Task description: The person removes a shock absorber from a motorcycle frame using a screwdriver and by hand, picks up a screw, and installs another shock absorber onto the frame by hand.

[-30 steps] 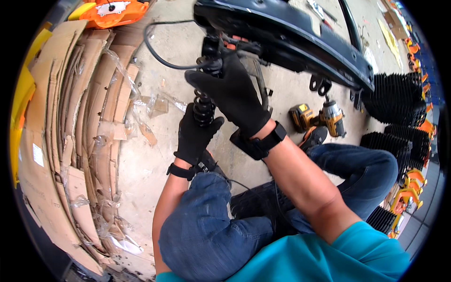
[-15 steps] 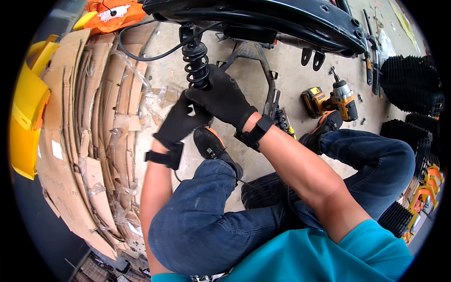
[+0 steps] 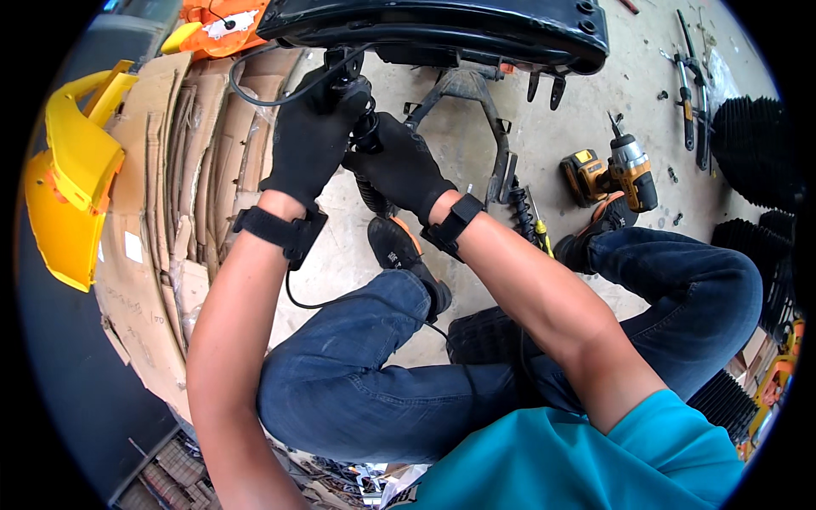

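Note:
A black coil-spring shock absorber [image 3: 366, 133] hangs below a glossy black metal frame part [image 3: 442, 32]. My left hand [image 3: 313, 140], in a black glove, is closed around its upper end, just under the frame. Lower down, my gloved right hand [image 3: 398, 166] wraps the shock absorber from the right. Both hands cover most of the spring. A thin black cable [image 3: 259, 103] loops from the frame and passes by my left hand. Behind my right hand, a dark tubular frame [image 3: 476, 93] stands over the floor.
Flattened cardboard [image 3: 153, 170] is stacked at left, beside a yellow plastic panel [image 3: 72, 183]. On the right floor lie a yellow-black cordless driver [image 3: 625, 170], a yellow-handled screwdriver [image 3: 541, 234] and another spring shock [image 3: 522, 212]. Stacked black ribbed parts [image 3: 756, 153] stand farther right.
My left hand has moved up from the shock absorber's lower part to its top end. My right hand stays on it, slightly lower and farther right. The view has shifted a little.

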`<action>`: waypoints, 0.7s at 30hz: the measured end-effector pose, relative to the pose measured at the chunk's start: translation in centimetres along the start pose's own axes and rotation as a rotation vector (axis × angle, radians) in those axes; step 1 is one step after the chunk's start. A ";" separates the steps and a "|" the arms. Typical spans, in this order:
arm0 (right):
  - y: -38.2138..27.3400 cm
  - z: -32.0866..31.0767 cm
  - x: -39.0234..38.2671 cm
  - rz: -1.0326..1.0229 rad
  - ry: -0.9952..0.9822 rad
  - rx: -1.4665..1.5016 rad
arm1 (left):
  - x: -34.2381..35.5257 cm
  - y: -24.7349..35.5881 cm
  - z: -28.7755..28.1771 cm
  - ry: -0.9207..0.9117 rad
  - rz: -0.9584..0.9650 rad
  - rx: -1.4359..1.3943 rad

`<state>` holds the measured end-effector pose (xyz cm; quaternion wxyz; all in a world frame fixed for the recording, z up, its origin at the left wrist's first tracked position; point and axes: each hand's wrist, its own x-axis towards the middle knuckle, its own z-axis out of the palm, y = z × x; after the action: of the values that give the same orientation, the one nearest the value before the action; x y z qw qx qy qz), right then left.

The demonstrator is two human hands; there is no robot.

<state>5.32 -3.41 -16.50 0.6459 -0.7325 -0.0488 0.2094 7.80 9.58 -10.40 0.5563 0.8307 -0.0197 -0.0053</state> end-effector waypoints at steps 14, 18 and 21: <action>1.3 0.4 1.2 -0.102 0.095 0.040 | 0.6 -1.0 0.8 0.057 0.109 0.111; 2.6 0.5 2.3 -0.186 0.134 -0.067 | 0.7 -1.1 0.8 0.065 0.191 0.263; 3.3 0.1 2.9 -0.258 0.132 -0.129 | 0.8 -1.0 0.5 0.078 0.191 0.311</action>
<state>7.28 -2.82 -20.39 0.6208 -0.7724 -0.1130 0.0725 8.62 9.47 -11.55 0.4193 0.9007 -0.0774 0.0826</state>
